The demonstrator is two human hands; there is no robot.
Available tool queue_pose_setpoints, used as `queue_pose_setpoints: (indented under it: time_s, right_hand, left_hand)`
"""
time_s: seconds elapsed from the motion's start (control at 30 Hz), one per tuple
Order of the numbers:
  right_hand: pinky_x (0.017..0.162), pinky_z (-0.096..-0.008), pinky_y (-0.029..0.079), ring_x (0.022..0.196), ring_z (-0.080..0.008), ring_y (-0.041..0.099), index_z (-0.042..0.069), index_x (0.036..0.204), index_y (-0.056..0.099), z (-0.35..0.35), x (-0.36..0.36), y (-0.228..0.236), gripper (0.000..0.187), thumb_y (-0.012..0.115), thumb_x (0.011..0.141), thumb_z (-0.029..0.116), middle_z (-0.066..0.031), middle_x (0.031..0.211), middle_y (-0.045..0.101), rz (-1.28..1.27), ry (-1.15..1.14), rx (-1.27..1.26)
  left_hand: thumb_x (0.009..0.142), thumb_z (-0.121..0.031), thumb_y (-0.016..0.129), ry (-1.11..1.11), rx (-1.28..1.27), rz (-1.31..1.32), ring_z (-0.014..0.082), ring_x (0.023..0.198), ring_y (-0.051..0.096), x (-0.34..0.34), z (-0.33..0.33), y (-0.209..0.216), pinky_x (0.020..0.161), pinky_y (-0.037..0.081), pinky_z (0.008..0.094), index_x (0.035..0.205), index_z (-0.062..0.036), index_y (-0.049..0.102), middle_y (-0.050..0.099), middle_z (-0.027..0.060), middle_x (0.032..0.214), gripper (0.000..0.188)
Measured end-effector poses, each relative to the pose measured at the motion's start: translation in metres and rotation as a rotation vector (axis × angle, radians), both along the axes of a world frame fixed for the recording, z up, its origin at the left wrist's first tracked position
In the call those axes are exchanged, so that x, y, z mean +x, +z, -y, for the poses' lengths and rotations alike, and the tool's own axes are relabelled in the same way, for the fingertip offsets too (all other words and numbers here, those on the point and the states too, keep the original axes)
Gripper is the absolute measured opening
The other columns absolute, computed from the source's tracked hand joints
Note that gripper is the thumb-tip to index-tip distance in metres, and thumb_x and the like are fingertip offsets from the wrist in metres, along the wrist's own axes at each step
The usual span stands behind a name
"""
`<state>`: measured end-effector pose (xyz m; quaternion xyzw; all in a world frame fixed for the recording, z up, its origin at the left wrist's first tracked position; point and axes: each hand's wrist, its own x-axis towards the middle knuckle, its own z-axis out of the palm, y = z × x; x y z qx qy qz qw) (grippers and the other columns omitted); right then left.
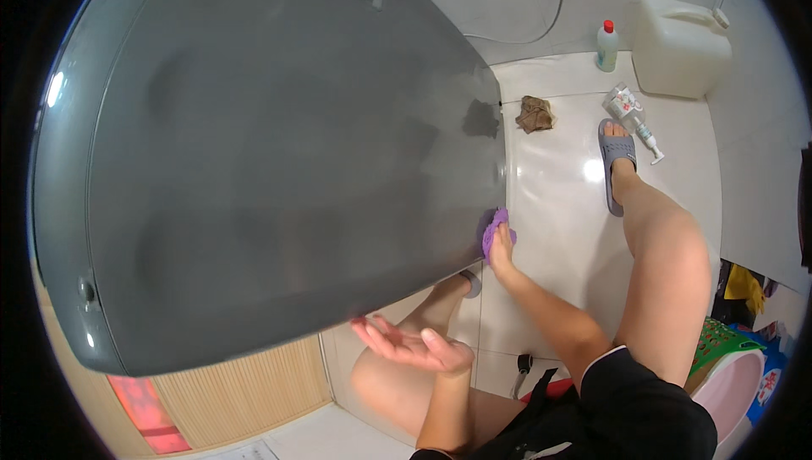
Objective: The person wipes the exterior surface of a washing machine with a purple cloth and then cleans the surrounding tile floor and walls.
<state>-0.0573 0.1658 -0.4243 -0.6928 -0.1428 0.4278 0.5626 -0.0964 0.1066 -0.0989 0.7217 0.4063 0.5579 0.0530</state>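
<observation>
A large, glossy dark grey panel (288,147), like the door or side of a big appliance, fills the left and middle of the head view. My right hand (501,250) presses a purple cloth (491,236) against the panel's right end, at its near corner. Palm up and fingers apart, my left hand (414,348) holds nothing. Its fingertips are at the panel's near edge; whether they touch it I cannot tell. A faint darker patch (481,119) shows on the panel farther along the right end.
On the white tiled floor (550,181) lie a crumpled brown cloth (535,114) and a clear pump bottle (628,109). Behind them stand a red-capped bottle (607,47) and a white jerrycan (681,47). A pink tub (729,397) and green basket (719,343) sit at lower right.
</observation>
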Motion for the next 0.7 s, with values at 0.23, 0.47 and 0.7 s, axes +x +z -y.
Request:
queue_pose_setpoints:
  time_s: [0.23,0.47,0.7]
  right_hand:
    - [0.109,-0.0448,0.021,0.132,-0.0380,0.028,-0.005,0.134,0.037,0.009,-0.059,0.263,0.046,0.038,0.096,0.022,-0.0228,0.141,0.034,0.266,-0.100,0.432]
    - [0.102,-0.0501,0.024,0.131,-0.0410,0.030,-0.002,0.128,0.047,0.026,-0.053,0.470,0.051,0.057,0.082,0.017,-0.0241,0.141,0.034,0.717,-0.093,1.003]
    - [0.101,-0.0506,0.023,0.132,-0.0413,0.029,0.013,0.134,0.040,0.007,-0.076,0.406,0.061,0.055,0.075,0.017,-0.0233,0.145,0.030,0.941,-0.268,0.905]
  left_hand:
    - [0.093,-0.031,0.035,-0.036,-0.141,0.309,0.0312,0.136,0.022,-0.036,0.009,0.038,0.109,0.020,0.0458,0.143,0.0013,0.016,0.020,0.0193,0.147,0.062]
    - [0.095,-0.027,0.031,-0.044,-0.045,0.691,0.0289,0.114,0.048,-0.046,0.009,0.043,0.096,0.039,0.0412,0.133,0.0020,0.030,0.042,0.0215,0.131,0.048]
    - [0.092,-0.021,0.040,-0.062,-0.167,0.541,0.0230,0.101,0.053,-0.102,0.013,0.035,0.089,0.043,0.0348,0.118,0.0067,0.047,0.054,0.0166,0.114,0.039]
